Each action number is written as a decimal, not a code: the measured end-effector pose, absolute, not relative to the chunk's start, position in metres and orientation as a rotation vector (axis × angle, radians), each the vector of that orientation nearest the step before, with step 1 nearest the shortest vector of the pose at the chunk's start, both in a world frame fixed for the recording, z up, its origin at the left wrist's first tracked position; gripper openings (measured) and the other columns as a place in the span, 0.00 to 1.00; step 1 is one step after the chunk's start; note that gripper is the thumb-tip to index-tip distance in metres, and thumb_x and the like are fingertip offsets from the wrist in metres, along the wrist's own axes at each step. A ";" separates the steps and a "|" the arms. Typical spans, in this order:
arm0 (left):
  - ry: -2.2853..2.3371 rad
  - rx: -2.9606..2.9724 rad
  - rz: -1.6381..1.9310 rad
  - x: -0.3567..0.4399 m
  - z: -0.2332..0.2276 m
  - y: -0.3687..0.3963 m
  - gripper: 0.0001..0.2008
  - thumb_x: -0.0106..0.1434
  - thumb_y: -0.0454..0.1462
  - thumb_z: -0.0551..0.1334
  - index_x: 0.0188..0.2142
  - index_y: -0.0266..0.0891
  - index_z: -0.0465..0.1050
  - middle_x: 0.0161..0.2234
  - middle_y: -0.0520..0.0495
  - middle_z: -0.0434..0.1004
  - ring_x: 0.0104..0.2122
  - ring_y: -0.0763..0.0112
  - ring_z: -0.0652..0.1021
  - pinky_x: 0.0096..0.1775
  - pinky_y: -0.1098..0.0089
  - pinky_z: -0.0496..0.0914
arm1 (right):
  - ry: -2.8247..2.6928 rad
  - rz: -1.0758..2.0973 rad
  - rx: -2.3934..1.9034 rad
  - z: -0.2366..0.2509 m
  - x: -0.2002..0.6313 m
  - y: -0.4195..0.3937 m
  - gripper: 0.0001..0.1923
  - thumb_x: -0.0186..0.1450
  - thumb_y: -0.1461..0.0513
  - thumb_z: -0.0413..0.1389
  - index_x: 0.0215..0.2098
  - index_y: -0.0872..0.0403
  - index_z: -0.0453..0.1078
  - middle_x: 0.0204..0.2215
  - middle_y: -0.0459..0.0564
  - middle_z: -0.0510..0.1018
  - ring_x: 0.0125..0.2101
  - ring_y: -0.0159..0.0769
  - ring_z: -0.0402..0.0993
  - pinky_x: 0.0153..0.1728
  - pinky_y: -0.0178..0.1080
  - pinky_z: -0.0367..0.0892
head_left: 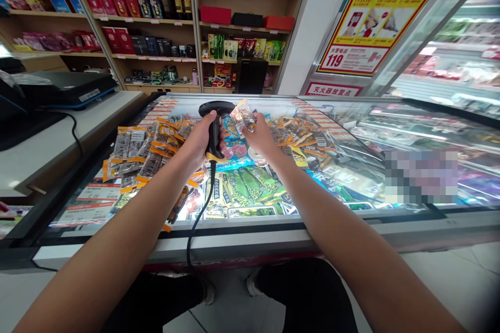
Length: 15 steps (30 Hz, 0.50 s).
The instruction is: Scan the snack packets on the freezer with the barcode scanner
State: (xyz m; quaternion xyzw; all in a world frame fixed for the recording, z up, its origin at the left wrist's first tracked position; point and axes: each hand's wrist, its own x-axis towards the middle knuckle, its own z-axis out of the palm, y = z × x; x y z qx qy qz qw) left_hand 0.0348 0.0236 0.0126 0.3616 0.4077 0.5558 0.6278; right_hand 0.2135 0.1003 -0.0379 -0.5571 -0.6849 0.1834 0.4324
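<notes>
A black barcode scanner (215, 127) stands upright in the left hand (201, 138), whose fingers are wrapped around its handle; its cable (199, 218) hangs down toward the floor. Just beside its head, the right hand (261, 138) pinches a small clear snack packet (242, 116) between its fingers. Both are held above a glass-topped freezer (273, 229) heaped with snack packs (156, 148). Stocked shelves (164, 21) stand behind.

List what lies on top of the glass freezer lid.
On the freezer lid: orange-edged snack packets and green pea bags. Left hand grips the scanner; right hand holds a small packet. Arms hide some.
</notes>
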 end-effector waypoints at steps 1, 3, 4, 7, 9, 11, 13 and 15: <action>0.938 0.836 1.275 0.035 0.013 0.023 0.18 0.69 0.52 0.59 0.32 0.41 0.66 0.18 0.52 0.69 0.12 0.73 0.70 0.16 0.74 0.62 | -1.718 0.448 -1.388 -0.037 0.213 0.100 0.23 0.65 0.56 0.58 0.55 0.54 0.61 0.52 0.61 0.78 0.51 0.53 0.76 0.51 0.48 0.69; 0.957 0.846 1.275 0.037 0.014 0.022 0.17 0.71 0.50 0.57 0.32 0.41 0.66 0.18 0.53 0.69 0.12 0.73 0.70 0.15 0.74 0.62 | -1.731 0.441 -1.387 -0.035 0.212 0.098 0.24 0.65 0.56 0.58 0.57 0.55 0.61 0.52 0.62 0.78 0.51 0.53 0.76 0.50 0.48 0.69; 0.970 0.851 1.275 0.037 0.014 0.021 0.17 0.72 0.49 0.56 0.32 0.41 0.66 0.18 0.53 0.69 0.12 0.73 0.70 0.15 0.74 0.62 | -1.734 0.442 -1.388 -0.034 0.211 0.096 0.25 0.65 0.56 0.58 0.57 0.55 0.61 0.53 0.62 0.78 0.51 0.53 0.76 0.50 0.47 0.69; 1.002 0.878 1.296 0.039 0.014 0.019 0.16 0.71 0.49 0.59 0.32 0.41 0.66 0.18 0.53 0.70 0.13 0.73 0.70 0.16 0.73 0.63 | -1.740 0.450 -1.387 -0.031 0.210 0.092 0.24 0.66 0.56 0.58 0.57 0.55 0.61 0.54 0.63 0.77 0.53 0.54 0.75 0.51 0.47 0.68; 1.006 0.919 1.318 0.040 0.012 0.020 0.16 0.69 0.50 0.61 0.32 0.41 0.66 0.18 0.53 0.70 0.13 0.72 0.71 0.16 0.73 0.63 | -1.740 0.445 -1.382 -0.030 0.209 0.091 0.23 0.66 0.57 0.58 0.57 0.54 0.61 0.54 0.62 0.77 0.54 0.55 0.75 0.52 0.48 0.68; 0.994 0.966 1.334 0.041 0.008 0.020 0.17 0.69 0.50 0.61 0.32 0.41 0.66 0.19 0.53 0.71 0.14 0.72 0.72 0.16 0.73 0.64 | -1.742 0.423 -1.374 -0.031 0.209 0.090 0.23 0.66 0.57 0.58 0.57 0.55 0.61 0.54 0.62 0.78 0.54 0.55 0.75 0.52 0.49 0.67; 0.975 0.993 1.340 0.042 0.004 0.021 0.18 0.68 0.51 0.62 0.32 0.42 0.65 0.20 0.52 0.72 0.15 0.72 0.73 0.17 0.73 0.64 | -1.748 0.389 -1.369 -0.032 0.208 0.091 0.23 0.66 0.58 0.58 0.57 0.56 0.61 0.53 0.63 0.78 0.53 0.55 0.75 0.52 0.49 0.67; 0.958 0.998 1.344 0.045 0.000 0.020 0.19 0.67 0.53 0.63 0.32 0.41 0.65 0.20 0.52 0.72 0.15 0.72 0.73 0.17 0.73 0.64 | -1.752 0.351 -1.364 -0.035 0.208 0.092 0.23 0.66 0.58 0.58 0.57 0.56 0.61 0.52 0.64 0.78 0.53 0.55 0.76 0.52 0.49 0.67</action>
